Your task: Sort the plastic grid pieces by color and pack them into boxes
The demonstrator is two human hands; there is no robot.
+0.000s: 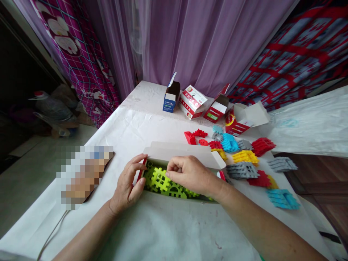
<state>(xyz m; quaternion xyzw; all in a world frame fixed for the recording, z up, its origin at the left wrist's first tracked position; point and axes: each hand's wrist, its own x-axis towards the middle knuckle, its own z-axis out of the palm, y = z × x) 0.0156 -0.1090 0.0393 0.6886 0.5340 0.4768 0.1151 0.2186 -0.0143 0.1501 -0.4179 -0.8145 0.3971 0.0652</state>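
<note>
A long box lies on the table in front of me with its white lid flap raised at the back. Inside it are several lime green interlocking toy blocks, some hidden by my hand. My left hand grips the box's left end, fingers at the back corner and thumb at the front. Over the box, my right hand is closed in a pinch on the edge of a lime green block with a cross-shaped window. Its thumb and index finger touch the block's right side.
Stacked blue blocks, yellow blocks, grey blocks and red blocks lie to the right. Behind stand a blue carton and several red-and-white cartons. A pixelated object with a cable lies left.
</note>
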